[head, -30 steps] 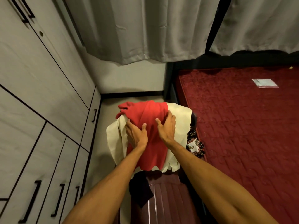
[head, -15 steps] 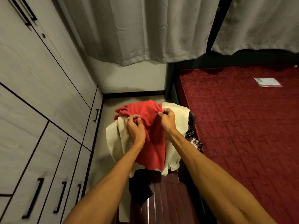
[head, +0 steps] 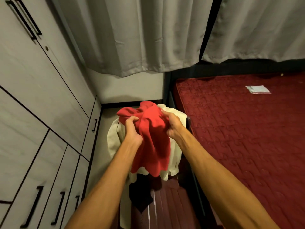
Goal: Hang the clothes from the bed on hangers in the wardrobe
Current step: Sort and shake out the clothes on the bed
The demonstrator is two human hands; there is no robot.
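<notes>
Pale grey wardrobe (head: 41,96) fronts fill the left side, every door and drawer closed, with black bar handles (head: 33,207) along the lower drawers and a pair on the tall doors at top left. Grey curtains (head: 140,35) hang across the back wall, their hems ending above the floor and the head of the bed. Between the wardrobe and the bed runs a narrow strip of floor (head: 100,146), and most of its width is taken up by a pile of clothes, leaving only a slim gap on the wardrobe side. The left hand (head: 132,129) has its fingers curled into a bunched fold of the red garment (head: 153,138), which lies on top of the pile and drapes down toward the person. Under it a cream garment (head: 113,139) spreads out to both sides, and a black garment (head: 140,194) hangs below it over a ribbed maroon case (head: 165,207). The right hand (head: 173,124) clutches the red garment's right edge, fingers closed round the cloth. Just beside the pile stands the dark bed frame (head: 168,90), and beyond it the red quilted mattress (head: 247,138) stretches to the right border. A small clear packet (head: 257,89) lies on the mattress near the head; its print is too small to read.
</notes>
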